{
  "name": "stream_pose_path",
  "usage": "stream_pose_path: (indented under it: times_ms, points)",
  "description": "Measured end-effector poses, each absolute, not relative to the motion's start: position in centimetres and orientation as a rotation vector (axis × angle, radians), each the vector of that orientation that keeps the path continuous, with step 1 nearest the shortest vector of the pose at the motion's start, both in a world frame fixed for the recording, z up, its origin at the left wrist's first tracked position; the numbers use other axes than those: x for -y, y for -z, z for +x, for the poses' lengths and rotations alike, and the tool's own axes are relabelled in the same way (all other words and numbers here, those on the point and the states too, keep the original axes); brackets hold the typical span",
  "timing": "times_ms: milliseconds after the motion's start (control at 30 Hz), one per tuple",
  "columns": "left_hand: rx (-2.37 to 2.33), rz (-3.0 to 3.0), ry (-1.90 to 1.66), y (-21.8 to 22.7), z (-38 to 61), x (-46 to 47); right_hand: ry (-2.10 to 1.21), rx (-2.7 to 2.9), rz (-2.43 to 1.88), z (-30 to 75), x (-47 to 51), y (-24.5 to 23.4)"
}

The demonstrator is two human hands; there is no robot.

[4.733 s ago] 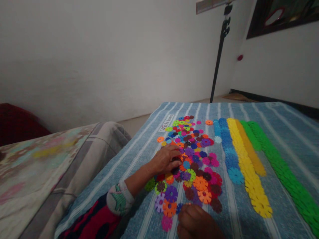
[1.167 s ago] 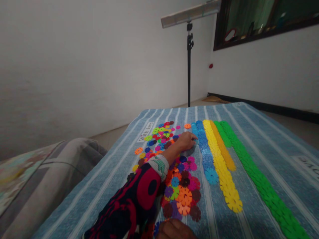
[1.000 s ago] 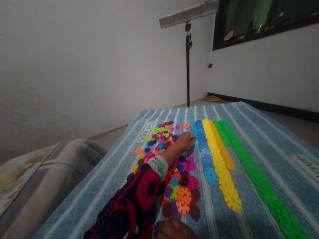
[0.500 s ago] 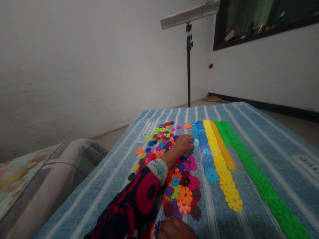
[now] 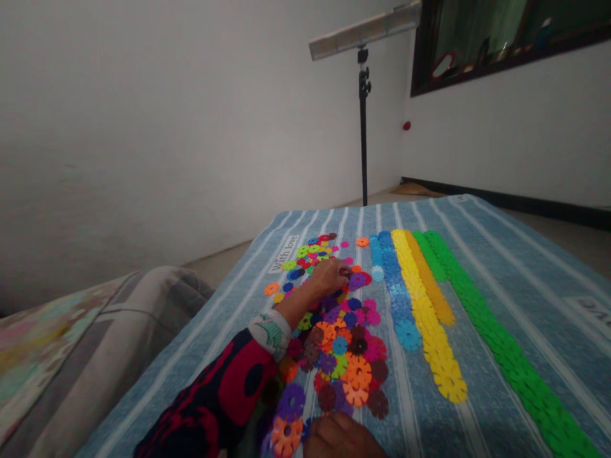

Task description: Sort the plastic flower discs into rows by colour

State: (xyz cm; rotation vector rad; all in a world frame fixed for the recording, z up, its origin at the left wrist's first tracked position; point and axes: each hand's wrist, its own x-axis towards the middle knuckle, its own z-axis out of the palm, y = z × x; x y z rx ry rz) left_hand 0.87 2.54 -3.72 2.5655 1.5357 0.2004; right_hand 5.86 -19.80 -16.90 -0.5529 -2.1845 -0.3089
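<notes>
My left hand [image 5: 328,277] reaches over the far part of a loose pile of flower-shaped plastic discs [image 5: 357,371] in mixed colours. Its fingers are bent together at a dark reddish disc [image 5: 344,271]; whether they grip it is not clear. Beside the fingertips lies a purple disc [image 5: 357,280]. My right hand [image 5: 341,437] rests curled at the bottom edge, next to an orange disc [image 5: 287,437]; its fingertips are hidden. To the right, overlapping discs form a light blue row [image 5: 377,254], a blue row [image 5: 394,273], a yellow row [image 5: 424,318] and green rows [image 5: 496,337].
A blue striped cloth [image 5: 191,375] covers the table. A shorter amber row [image 5: 432,289] lies beside the yellow one. Behind the table stands a black stand [image 5: 363,140] bearing a long light panel [image 5: 365,32]. Grey fabric [image 5: 147,324] is on the left.
My left hand has moved left from the end of the light blue row, back over the mixed pile. A pale blue disc now shows at that row's end. My right hand has barely moved.
</notes>
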Motion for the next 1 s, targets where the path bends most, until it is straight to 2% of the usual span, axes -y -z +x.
stream_pose_path:
  times_ms: [200,400,633,1000]
  points:
    - [-1.56,2.519,-0.11,2.2,-6.7,0.3,0.161,2.153,-0.564,6.8,20.2,16.9]
    - [-1.385,2.281,-0.066,1.4,-11.4,4.6,0.103,2.04,-0.561,7.4,20.6,17.1]
    - [-1.399,2.249,-0.055,1.2,-11.5,7.2,0.062,1.886,-0.553,8.0,20.6,15.0]
    - [-1.366,2.425,0.139,1.7,-10.9,7.7,0.128,1.914,-0.505,7.9,20.5,15.5]
